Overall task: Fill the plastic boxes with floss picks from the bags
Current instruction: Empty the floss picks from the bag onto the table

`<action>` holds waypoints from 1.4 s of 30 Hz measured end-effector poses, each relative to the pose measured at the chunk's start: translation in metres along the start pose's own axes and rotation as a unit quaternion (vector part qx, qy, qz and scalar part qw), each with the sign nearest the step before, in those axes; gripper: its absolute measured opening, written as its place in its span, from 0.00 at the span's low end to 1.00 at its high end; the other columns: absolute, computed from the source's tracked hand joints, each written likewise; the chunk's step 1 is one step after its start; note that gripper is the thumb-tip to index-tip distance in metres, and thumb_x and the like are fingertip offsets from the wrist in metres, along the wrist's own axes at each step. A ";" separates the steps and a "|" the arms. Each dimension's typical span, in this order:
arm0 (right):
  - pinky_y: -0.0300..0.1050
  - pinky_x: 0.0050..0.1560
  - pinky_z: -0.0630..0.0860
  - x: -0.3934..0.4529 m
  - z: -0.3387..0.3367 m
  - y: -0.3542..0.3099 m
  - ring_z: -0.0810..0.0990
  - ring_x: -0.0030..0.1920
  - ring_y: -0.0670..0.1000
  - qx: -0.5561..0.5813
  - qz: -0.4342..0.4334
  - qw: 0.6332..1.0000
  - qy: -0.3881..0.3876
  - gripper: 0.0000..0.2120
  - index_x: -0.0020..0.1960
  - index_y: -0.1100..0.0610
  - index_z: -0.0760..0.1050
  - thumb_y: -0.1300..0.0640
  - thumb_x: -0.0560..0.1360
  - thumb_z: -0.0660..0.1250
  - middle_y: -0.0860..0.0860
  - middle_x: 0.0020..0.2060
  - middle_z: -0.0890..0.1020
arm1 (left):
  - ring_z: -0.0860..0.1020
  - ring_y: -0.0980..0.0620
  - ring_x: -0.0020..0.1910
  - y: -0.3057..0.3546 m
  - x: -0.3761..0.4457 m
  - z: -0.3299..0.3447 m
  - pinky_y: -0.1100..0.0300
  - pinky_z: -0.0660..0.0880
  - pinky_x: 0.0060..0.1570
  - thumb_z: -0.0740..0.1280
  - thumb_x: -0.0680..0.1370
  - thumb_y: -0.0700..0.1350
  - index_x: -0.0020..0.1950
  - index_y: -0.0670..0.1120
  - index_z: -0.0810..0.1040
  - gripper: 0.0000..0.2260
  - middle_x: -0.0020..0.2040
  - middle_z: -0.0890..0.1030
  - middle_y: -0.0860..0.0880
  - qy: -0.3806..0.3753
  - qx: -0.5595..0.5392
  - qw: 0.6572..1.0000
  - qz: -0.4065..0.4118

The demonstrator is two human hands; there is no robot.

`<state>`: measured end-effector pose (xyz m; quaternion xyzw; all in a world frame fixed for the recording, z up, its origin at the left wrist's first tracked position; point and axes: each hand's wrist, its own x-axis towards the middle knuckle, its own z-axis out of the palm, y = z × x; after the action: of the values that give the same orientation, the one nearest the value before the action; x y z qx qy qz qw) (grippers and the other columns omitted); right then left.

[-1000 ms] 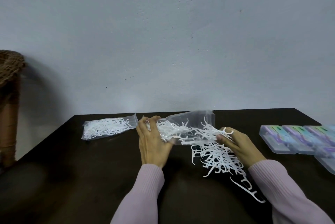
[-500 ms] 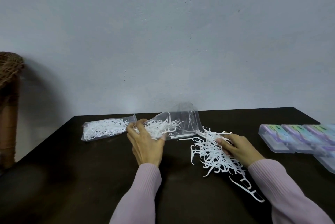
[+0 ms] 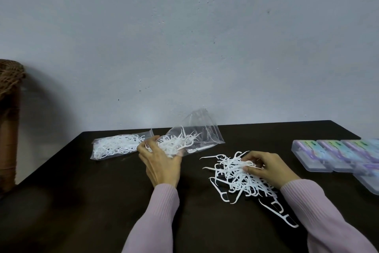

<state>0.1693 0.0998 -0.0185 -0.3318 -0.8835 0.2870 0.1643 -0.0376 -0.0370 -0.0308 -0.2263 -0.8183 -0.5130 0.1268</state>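
The left hand (image 3: 162, 162) grips the open bag (image 3: 192, 138); at its 3 o'clock, the right hand (image 3: 268, 168) pinches loose floss picks (image 3: 235, 174).

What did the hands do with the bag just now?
The left hand pulled the open bag left and tipped it up, away from the right hand, which let go and now pinches picks in the spilled pile. The full bag and plastic boxes stayed put.

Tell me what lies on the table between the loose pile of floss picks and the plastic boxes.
Only the right hand, gripping picks at the pile; toward the plastic boxes the table is bare, per the head view.
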 end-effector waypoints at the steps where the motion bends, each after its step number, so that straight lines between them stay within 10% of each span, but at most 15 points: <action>1: 0.31 0.40 0.68 0.000 -0.001 0.001 0.73 0.43 0.39 0.007 -0.002 1.000 0.001 0.09 0.50 0.45 0.73 0.53 0.72 0.69 0.42 0.44 0.76 | 0.63 0.46 0.65 0.000 0.000 0.000 0.56 0.70 0.51 0.78 0.66 0.47 0.65 0.48 0.64 0.32 0.65 0.59 0.45 -0.001 -0.001 1.000 0.000; 5: 0.34 0.51 0.71 0.000 -0.007 0.006 0.75 0.49 0.40 0.015 -0.025 0.999 0.022 0.12 0.49 0.45 0.74 0.54 0.69 0.73 0.42 0.48 0.78 | 0.64 0.46 0.65 0.001 -0.001 0.000 0.54 0.71 0.53 0.78 0.66 0.48 0.64 0.48 0.65 0.33 0.65 0.59 0.46 -0.004 -0.012 1.000 0.003; 9: 0.33 0.39 0.71 -0.004 -0.020 0.012 0.74 0.37 0.43 -0.021 0.001 1.000 0.013 0.10 0.41 0.50 0.74 0.51 0.66 0.75 0.46 0.37 0.77 | 0.64 0.46 0.65 0.003 -0.002 0.001 0.54 0.71 0.54 0.78 0.65 0.47 0.64 0.49 0.65 0.32 0.64 0.60 0.46 -0.011 -0.024 1.000 0.011; 16: 0.38 0.39 0.70 -0.019 -0.035 0.018 0.71 0.34 0.45 -0.040 0.120 0.961 -0.247 0.24 0.40 0.51 0.68 0.49 0.55 0.81 0.45 0.31 0.74 | 0.64 0.46 0.65 0.008 -0.004 0.002 0.56 0.70 0.51 0.78 0.65 0.48 0.63 0.48 0.66 0.32 0.64 0.60 0.47 -0.023 -0.032 0.999 0.027; 22: 0.36 0.36 0.73 -0.017 -0.030 0.009 0.77 0.29 0.44 -0.021 0.079 0.953 -0.292 0.17 0.43 0.54 0.72 0.57 0.62 0.79 0.48 0.31 0.79 | 0.65 0.47 0.64 0.009 -0.011 0.006 0.62 0.65 0.52 0.78 0.65 0.47 0.62 0.48 0.67 0.31 0.62 0.60 0.47 -0.047 -0.032 0.997 0.059; 36: 0.31 0.37 0.75 -0.011 -0.008 -0.008 0.76 0.32 0.41 0.057 -0.065 0.996 -0.011 0.05 0.38 0.55 0.79 0.63 0.69 0.72 0.49 0.34 0.81 | 0.65 0.50 0.65 0.014 -0.023 0.012 0.64 0.63 0.57 0.78 0.65 0.47 0.62 0.48 0.67 0.31 0.63 0.60 0.48 -0.105 -0.033 0.989 0.100; 42: 0.39 0.37 0.75 -0.015 -0.019 -0.010 0.76 0.36 0.49 0.223 -0.090 0.958 0.159 0.05 0.39 0.56 0.73 0.58 0.73 0.68 0.55 0.36 0.78 | 0.66 0.48 0.65 0.013 -0.021 0.009 0.61 0.66 0.52 0.78 0.64 0.49 0.63 0.50 0.65 0.33 0.63 0.59 0.48 -0.101 -0.006 0.987 0.126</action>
<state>0.1840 0.0908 0.0010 -0.2472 -0.7860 0.4040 0.3973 -0.0125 -0.0288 -0.0342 -0.3790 -0.7888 -0.4724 0.1053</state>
